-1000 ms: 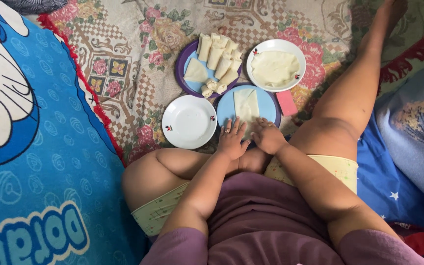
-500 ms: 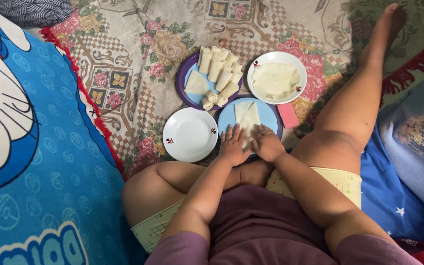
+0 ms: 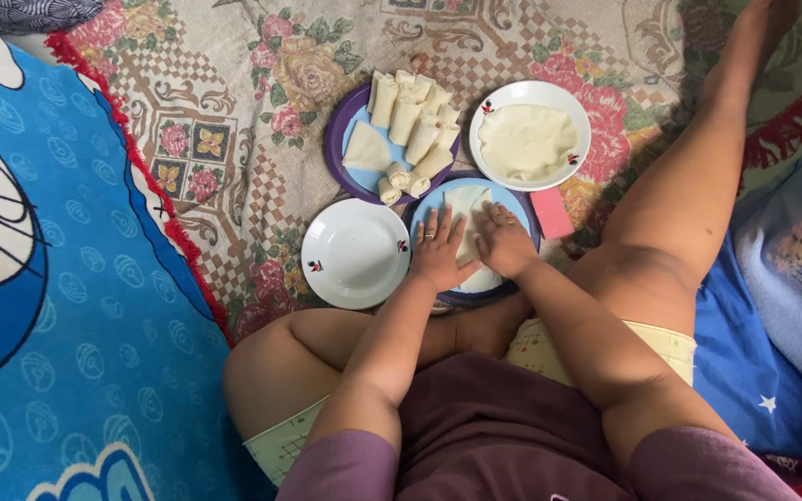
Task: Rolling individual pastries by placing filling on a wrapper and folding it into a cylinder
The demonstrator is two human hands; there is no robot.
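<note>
Fingers [image 3: 433, 227] of the left hand [image 3: 440, 255] lie spread and flat on a pale wrapper sheet [image 3: 468, 218], and the right hand [image 3: 505, 246] presses beside it, fingers also flat, gripping nothing. That sheet is thin, cream and partly folded, on a blue plate [image 3: 512, 197] just in front of the person's crossed legs. Going left to right: a blue cartoon blanket [image 3: 58, 306], an empty white plate [image 3: 356, 253], a purple plate [image 3: 338, 139] of rolled wrappers [image 3: 410, 125], a white bowl [image 3: 489, 111] of flat sheets, a pink block [image 3: 551, 213]. All sit on a floral floor mat [image 3: 234, 111].
</note>
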